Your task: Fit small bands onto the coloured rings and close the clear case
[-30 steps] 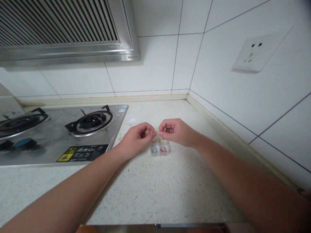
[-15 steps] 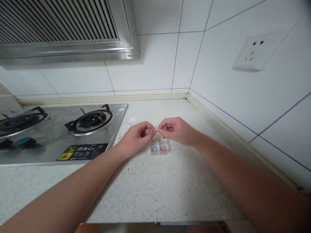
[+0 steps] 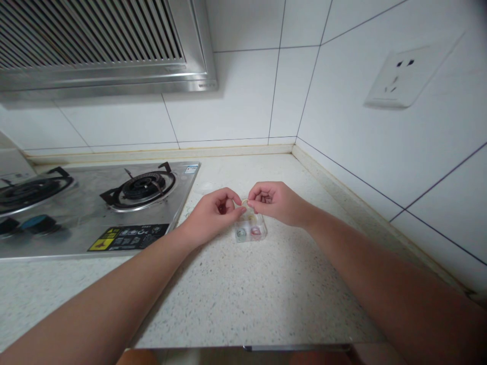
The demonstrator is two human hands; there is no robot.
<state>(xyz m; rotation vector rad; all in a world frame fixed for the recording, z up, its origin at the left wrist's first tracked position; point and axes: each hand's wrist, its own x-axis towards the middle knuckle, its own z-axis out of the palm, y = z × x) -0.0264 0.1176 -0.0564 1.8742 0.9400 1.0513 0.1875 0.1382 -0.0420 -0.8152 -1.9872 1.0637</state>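
Observation:
A thin yellow rubber band [image 3: 244, 201] curves between the fingertips of both hands, just above a small clear box. My left hand [image 3: 213, 214] has thumb and forefinger at the band's left end, the other fingers curled. On the right end, my right hand [image 3: 277, 204] pinches it between thumb and forefinger. Below them the clear compartment box [image 3: 246, 239] rests on the counter. Its near compartments hold a greenish bundle [image 3: 241, 233] and a red one [image 3: 255, 231]; something yellowish lies farther back. My hands partly hide the box's far side.
A steel gas hob [image 3: 79, 241] with black burners lies to the left, beneath a range hood [image 3: 114, 81]. Faint thin loops [image 3: 187, 212] lie beside the hob. A tiled wall with a socket [image 3: 397, 76] rises on the right; the speckled counter [image 3: 243, 299] ends in front.
My left thumb and forefinger have parted slightly, and the yellow band shows as a more rounded arc. The view has tilted slightly; the box stays in place.

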